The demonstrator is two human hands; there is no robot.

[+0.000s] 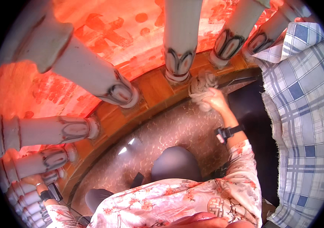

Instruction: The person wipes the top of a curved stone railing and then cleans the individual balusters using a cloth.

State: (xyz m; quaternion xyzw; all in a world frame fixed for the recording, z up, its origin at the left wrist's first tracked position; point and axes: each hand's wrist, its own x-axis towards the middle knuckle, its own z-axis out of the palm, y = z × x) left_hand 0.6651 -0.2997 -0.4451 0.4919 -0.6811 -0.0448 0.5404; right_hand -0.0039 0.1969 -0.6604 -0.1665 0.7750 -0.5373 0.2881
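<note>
My right hand (216, 99) is closed on a crumpled pale cloth (203, 84). The cloth lies against the orange-brown tiled ledge (156, 89), close to the foot of a white baluster (181, 41) with dark petal markings. Some of the cloth hangs over the ledge's inner edge. At the far left, my left hand (32, 179) appears to grip another white baluster (53, 175) in the row; its fingers are partly hidden. A dark strap with a small device sits on each wrist.
Balusters curve around the ledge, with red-orange patterned fabric (112, 30) behind them. Below lies a shiny brown marbled floor (131, 152). My knee (176, 165) is in front of me. On the right, a blue-and-white checked cloth (302, 98) drapes beside a dark surface (249, 110).
</note>
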